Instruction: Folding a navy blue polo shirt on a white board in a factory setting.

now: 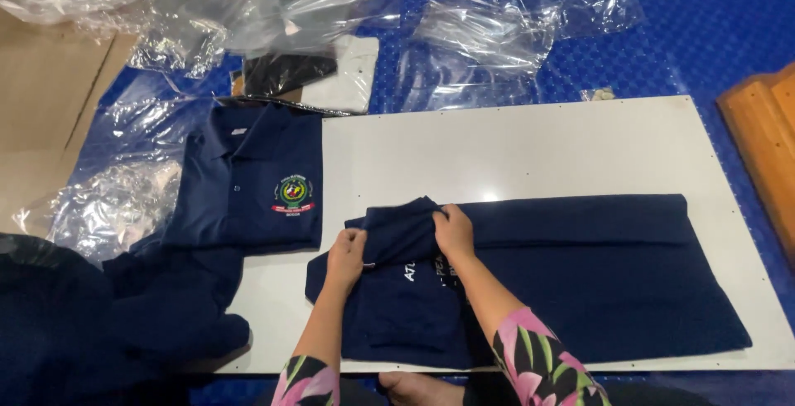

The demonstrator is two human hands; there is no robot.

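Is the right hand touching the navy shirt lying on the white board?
Touching. The head view shows the right hand pressed onto a fold of the navy shirt, fingers gripping the cloth.

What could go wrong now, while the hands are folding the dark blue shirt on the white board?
The sleeve bunched under the left hand and right hand may leave creases in the navy shirt. The folded polo overlaps the white board edge close by, so it could get nudged. Loose plastic bags lie near and might slide in.
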